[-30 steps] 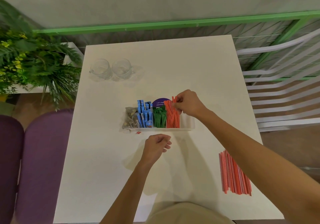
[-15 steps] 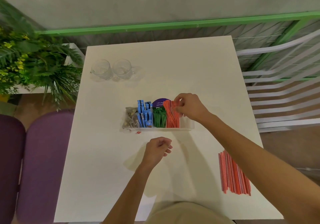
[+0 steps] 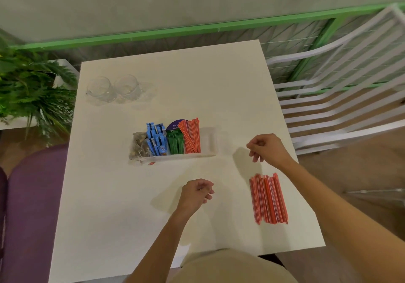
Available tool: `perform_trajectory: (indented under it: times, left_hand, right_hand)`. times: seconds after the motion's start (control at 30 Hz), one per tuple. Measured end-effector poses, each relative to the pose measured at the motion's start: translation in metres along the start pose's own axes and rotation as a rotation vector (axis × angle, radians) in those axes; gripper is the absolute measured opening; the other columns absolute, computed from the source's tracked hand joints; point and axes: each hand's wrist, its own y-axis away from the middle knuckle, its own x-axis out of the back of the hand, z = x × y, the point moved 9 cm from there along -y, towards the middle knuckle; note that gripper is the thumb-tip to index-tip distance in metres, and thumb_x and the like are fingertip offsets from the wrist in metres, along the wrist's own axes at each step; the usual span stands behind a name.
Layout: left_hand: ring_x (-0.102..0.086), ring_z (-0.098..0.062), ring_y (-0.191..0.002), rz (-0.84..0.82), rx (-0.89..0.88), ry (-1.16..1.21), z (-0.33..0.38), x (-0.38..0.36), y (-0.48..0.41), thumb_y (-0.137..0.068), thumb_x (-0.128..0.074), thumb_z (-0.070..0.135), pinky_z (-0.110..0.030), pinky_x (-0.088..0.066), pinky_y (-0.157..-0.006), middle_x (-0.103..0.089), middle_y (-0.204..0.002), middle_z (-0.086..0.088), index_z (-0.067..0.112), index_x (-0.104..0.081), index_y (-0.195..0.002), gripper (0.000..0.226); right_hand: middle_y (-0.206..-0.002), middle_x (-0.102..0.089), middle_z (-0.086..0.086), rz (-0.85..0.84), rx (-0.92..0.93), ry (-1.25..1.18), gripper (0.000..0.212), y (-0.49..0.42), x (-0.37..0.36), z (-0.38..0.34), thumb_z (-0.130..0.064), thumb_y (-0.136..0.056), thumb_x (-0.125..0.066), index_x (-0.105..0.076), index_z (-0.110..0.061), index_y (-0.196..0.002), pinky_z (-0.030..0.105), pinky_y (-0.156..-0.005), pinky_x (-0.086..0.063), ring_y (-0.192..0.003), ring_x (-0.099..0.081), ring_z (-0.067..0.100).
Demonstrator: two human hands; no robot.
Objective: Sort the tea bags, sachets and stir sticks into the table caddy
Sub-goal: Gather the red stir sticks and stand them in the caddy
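Observation:
A clear caddy (image 3: 211,142) stands mid-table. Left to right it holds tea bags (image 3: 138,144), blue sachets (image 3: 156,139), green sachets (image 3: 175,143) and red stir sticks (image 3: 192,137); its rightmost slot looks bare. More red stir sticks (image 3: 268,198) lie in a loose pile on the table at the right. My right hand (image 3: 266,148) hovers above that pile, right of the caddy, fingers loosely curled, holding nothing. In front of the caddy my left hand (image 3: 197,193) hangs over the table, fingers curled and holding nothing that I can see.
Two glass mugs (image 3: 114,89) stand at the table's (image 3: 114,206) far left. A potted fern (image 3: 32,92) is off the left edge, purple seats (image 3: 30,206) below it. A white slatted chair (image 3: 341,98) stands at the right.
My right hand let go of the stir sticks in the caddy and drew back right, toward the loose pile. The left hand stayed put. My view shifted.

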Motion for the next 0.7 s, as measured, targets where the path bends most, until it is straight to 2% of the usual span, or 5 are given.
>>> perform_trajectory:
  times: [0.23, 0.37, 0.43, 0.53, 0.7]
  left_hand:
    - [-0.064, -0.013, -0.06, -0.025, 0.039, -0.054, -0.006, -0.059, 0.013, -0.091, -0.059, 0.008, -0.025, -0.051, -0.057, -0.07, -0.076, -0.006, 0.009, -0.071, -0.09, 0.012]
    - [-0.066, -0.012, -0.061, 0.006, 0.022, -0.157, -0.004, -0.091, 0.014, -0.087, -0.06, 0.008, -0.029, -0.054, -0.06, -0.07, -0.079, -0.004, 0.015, -0.07, -0.081, 0.014]
    - [-0.069, -0.013, -0.069, 0.035, -0.011, -0.248, 0.0, -0.103, 0.012, -0.084, -0.067, 0.02, -0.034, -0.059, -0.07, -0.071, -0.08, 0.002, 0.019, -0.07, -0.084, 0.003]
    - [-0.068, -0.013, -0.08, 0.08, -0.071, -0.447, 0.014, -0.126, 0.011, -0.083, -0.071, 0.036, -0.031, -0.057, -0.079, -0.069, -0.086, 0.005, 0.02, -0.067, -0.097, 0.022]
    - [-0.065, -0.018, -0.08, 0.117, -0.077, -0.697, 0.033, -0.147, 0.011, -0.083, -0.068, 0.042, -0.03, -0.052, -0.07, -0.065, -0.091, 0.003, 0.021, -0.056, -0.101, 0.03]
  right_hand:
    - [-0.065, -0.071, 0.008, -0.061, -0.208, 0.256, 0.026, 0.041, 0.019, 0.096, -0.024, -0.093, -0.062, -0.07, -0.006, -0.077, 0.014, -0.047, -0.044, -0.053, -0.067, 0.013]
    - [-0.069, -0.071, 0.008, -0.129, -0.302, 0.375, 0.033, 0.058, 0.016, 0.131, -0.035, -0.091, -0.065, -0.068, -0.004, -0.078, 0.027, -0.061, -0.058, -0.057, -0.07, 0.017]
    - [-0.071, -0.07, 0.007, -0.168, -0.311, 0.43, 0.034, 0.063, 0.011, 0.137, -0.04, -0.089, -0.066, -0.064, -0.007, -0.079, 0.033, -0.067, -0.061, -0.059, -0.07, 0.019]
    - [-0.07, -0.064, 0.003, -0.199, -0.284, 0.501, 0.034, 0.068, 0.005, 0.139, -0.044, -0.088, -0.065, -0.056, -0.014, -0.073, 0.032, -0.067, -0.06, -0.061, -0.068, 0.018]
    - [-0.073, -0.055, -0.002, -0.186, -0.237, 0.645, 0.038, 0.069, 0.001, 0.133, -0.051, -0.083, -0.067, -0.049, -0.019, -0.075, 0.029, -0.064, -0.054, -0.065, -0.06, 0.014]
